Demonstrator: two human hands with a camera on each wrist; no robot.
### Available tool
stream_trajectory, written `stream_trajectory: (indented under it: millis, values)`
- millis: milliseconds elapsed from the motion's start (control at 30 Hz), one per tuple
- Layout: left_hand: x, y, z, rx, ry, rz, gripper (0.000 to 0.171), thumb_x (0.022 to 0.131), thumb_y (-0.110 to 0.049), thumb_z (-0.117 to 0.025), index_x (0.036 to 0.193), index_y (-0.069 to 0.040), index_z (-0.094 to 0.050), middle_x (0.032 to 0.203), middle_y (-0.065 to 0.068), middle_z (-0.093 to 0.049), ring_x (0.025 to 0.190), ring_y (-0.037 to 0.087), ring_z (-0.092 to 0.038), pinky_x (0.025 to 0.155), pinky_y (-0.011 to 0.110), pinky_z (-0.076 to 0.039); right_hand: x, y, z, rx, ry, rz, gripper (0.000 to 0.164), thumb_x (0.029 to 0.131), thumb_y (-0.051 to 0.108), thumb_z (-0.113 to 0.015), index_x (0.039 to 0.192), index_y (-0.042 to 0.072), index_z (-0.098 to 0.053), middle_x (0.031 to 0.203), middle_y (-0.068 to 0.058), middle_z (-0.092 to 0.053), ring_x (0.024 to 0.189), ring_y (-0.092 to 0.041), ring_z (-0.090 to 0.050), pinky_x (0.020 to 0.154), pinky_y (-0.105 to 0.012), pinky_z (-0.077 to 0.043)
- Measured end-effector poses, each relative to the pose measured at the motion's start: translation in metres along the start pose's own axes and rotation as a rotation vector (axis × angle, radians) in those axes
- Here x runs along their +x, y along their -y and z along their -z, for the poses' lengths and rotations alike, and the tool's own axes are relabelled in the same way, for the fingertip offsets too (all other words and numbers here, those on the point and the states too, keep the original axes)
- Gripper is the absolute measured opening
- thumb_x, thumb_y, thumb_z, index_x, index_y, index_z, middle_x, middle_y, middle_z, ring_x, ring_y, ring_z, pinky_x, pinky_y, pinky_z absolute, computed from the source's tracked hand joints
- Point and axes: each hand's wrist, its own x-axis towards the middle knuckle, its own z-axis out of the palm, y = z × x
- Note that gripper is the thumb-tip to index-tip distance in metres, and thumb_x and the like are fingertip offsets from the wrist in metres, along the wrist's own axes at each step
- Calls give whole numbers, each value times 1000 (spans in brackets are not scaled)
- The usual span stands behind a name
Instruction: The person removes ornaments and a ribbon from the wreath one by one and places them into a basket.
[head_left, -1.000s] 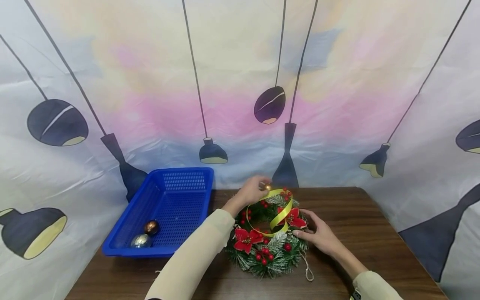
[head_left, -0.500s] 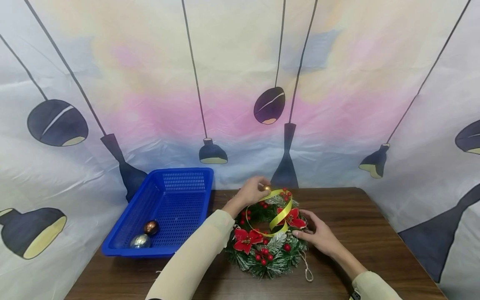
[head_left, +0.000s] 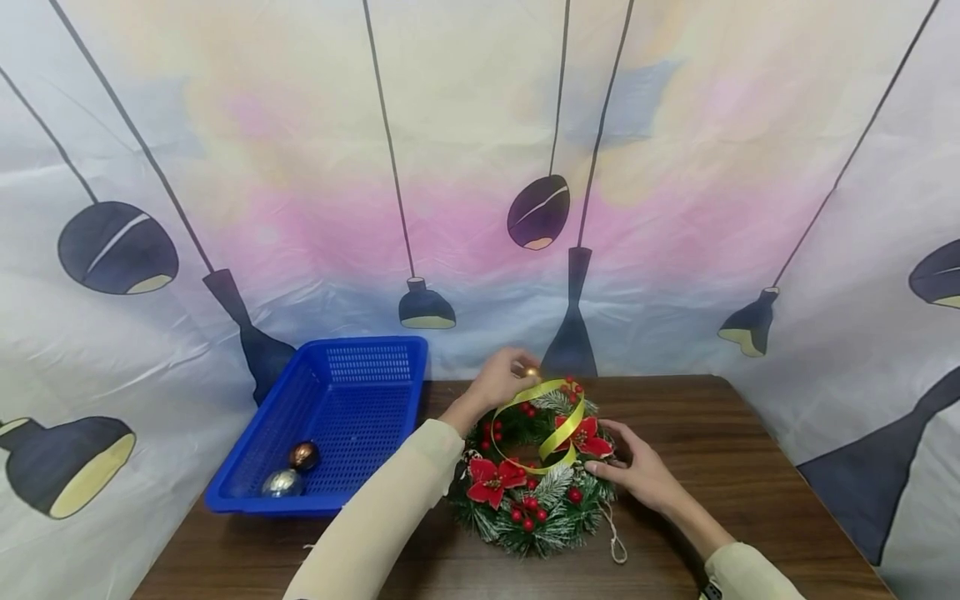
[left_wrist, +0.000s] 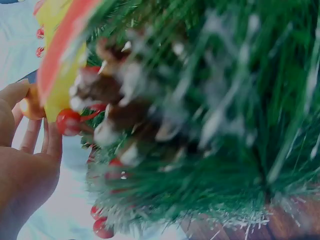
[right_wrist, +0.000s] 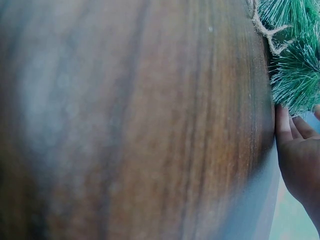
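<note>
A green Christmas wreath (head_left: pixel 543 529) with frosted needles lies on the table, dressed with red poinsettias (head_left: pixel 491 482), red berries and a loop of yellow ribbon (head_left: pixel 558 435). At its far side my left hand (head_left: pixel 497 382) pinches a small gold bauble (head_left: pixel 531 372) between thumb and fingers, close to the ribbon. In the left wrist view that bauble (left_wrist: pixel 33 104) shows at the fingertips, and a snow-tipped pine cone (left_wrist: pixel 125 100) fills the foreground. My right hand (head_left: pixel 645 475) grips the wreath's right edge, thumb on top; some fingers are hidden behind the needles.
A blue plastic basket (head_left: pixel 414 400) stands at the left, holding a copper bauble (head_left: pixel 303 456) and a silver one (head_left: pixel 282 483). A loop of twine (head_left: pixel 617 542) hangs off the wreath onto the brown wooden table (head_left: pixel 712 433). Behind is a printed curtain (head_left: pixel 465 250).
My left hand and the gold bauble have shifted very slightly up and left. The right hand keeps its place on the wreath.
</note>
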Motion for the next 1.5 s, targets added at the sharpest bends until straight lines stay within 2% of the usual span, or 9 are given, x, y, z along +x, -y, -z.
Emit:
stream_trajectory:
  millis: [333, 500, 633, 767, 1033, 1200, 1367, 1500]
  values:
    - [-7, -10, 26, -95, -17, -19, 24, 105, -20, -70, 127, -10, -69, 125, 8, -66, 119, 30, -65, 90, 43, -58, 1, -1, -1, -5, 0, -16, 80, 95, 36, -82, 160, 14, -41, 163, -24, -40, 145, -47, -45, 112, -55, -48]
    - [-11, -9, 37, -94, -61, -30, 25, 103, -16, -72, 126, -7, -69, 123, 10, -67, 117, 30, -67, 89, 42, -60, 1, -3, -2, -2, -3, -15, 81, 95, 35, -82, 161, 14, -41, 164, -24, -39, 146, -48, -44, 112, -56, -47]
    - [-18, -12, 44, -81, -94, -24, 27, 101, -15, -74, 126, -6, -69, 124, 10, -68, 116, 30, -68, 94, 44, -60, 1, -3, -3, -5, 1, -10, 80, 96, 36, -81, 161, 14, -40, 164, -25, -39, 145, -49, -45, 112, -56, -48]
    - [-30, -20, 54, -85, -95, -44, 28, 100, -15, -76, 125, -7, -69, 123, 9, -68, 114, 30, -68, 99, 46, -58, 0, -3, -3, -5, -3, -5, 79, 96, 35, -81, 160, 14, -41, 163, -25, -39, 144, -48, -46, 111, -55, -49]
    - [-59, -34, 76, -117, -85, -91, 28, 99, -18, -77, 126, -11, -69, 120, 6, -68, 114, 29, -69, 100, 44, -58, 0, -2, -3, -4, -11, 4, 79, 96, 34, -82, 160, 13, -41, 162, -25, -40, 142, -47, -49, 109, -52, -51]
    - [-80, -38, 92, -55, -90, -151, 26, 99, -18, -77, 124, -11, -70, 118, 4, -70, 111, 25, -70, 100, 44, -58, 0, -3, -3, -2, -4, -14, 80, 96, 35, -82, 161, 14, -40, 164, -25, -38, 145, -48, -44, 111, -55, -48]
    - [-99, -33, 108, 12, -134, -196, 23, 99, -16, -78, 120, -13, -71, 116, 1, -69, 108, 23, -71, 98, 47, -59, 1, -4, -2, -3, -3, -15, 80, 96, 36, -81, 161, 14, -40, 164, -26, -37, 147, -49, -41, 112, -56, -47]
    - [-112, -21, 120, 39, -179, -180, 26, 98, -15, -79, 122, -13, -70, 118, 2, -69, 109, 24, -71, 96, 44, -60, 0, -2, -2, -9, 0, -21, 80, 96, 37, -81, 161, 14, -39, 165, -26, -36, 147, -50, -41, 112, -57, -47]
